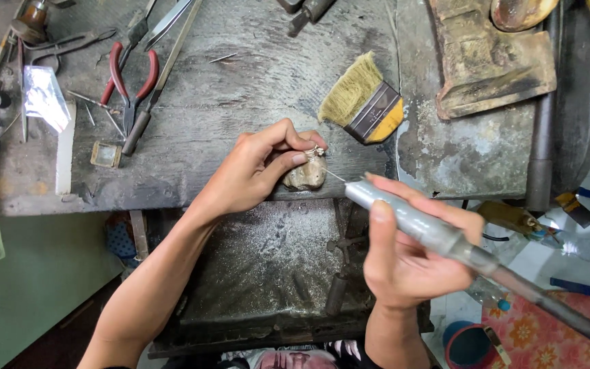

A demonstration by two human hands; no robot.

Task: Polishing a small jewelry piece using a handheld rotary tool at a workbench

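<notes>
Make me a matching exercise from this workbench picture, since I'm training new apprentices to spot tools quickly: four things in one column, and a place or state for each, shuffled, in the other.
Things:
1. brush
2. pliers
3. rotary handpiece
4. small metal piece

Places or states:
A. pinched by the left hand over a lump at the bench edge
B. lying at the bench's upper left, red handles
C. held in the right hand, thin tip pointing left
D. lying on the bench above the hands, pale bristles

Pairs: 1-D, 2-B, 3-C, 4-A
</notes>
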